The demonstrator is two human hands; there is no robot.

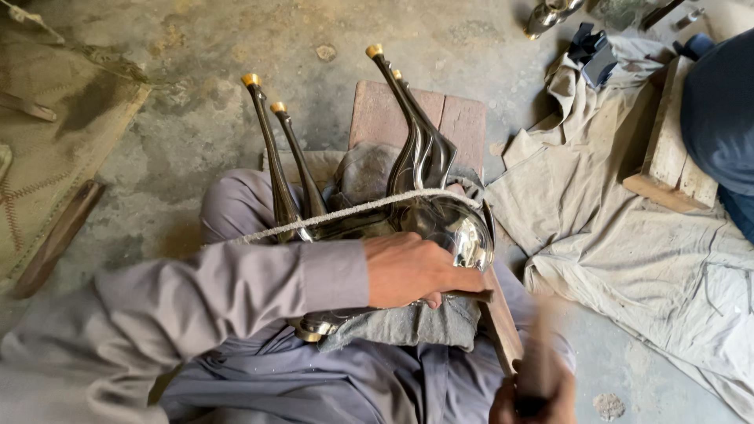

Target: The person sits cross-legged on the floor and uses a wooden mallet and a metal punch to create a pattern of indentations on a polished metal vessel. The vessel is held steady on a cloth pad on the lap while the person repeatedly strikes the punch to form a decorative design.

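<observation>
Left hand presses flat, ungripping, on the polished silver four-legged metal vessel inverted across the lap on a grey cloth, steadying it, while right hand clenches a blurred wooden handle.

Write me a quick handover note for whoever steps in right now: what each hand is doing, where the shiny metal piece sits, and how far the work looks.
Left hand: pressed down on the polished metal piece, pinning it on a grey cloth over the lap.
Right hand: gripping a tool handle, motion-blurred; its working end cannot be made out.
The piece lies upside down, four slim legs with brass-coloured tips pointing away; a white cord crosses it. A wooden board lies underneath.
Done: the surface already looks mirror-bright.
Left: cannot tell from this view. Another person sits at the right edge.
</observation>
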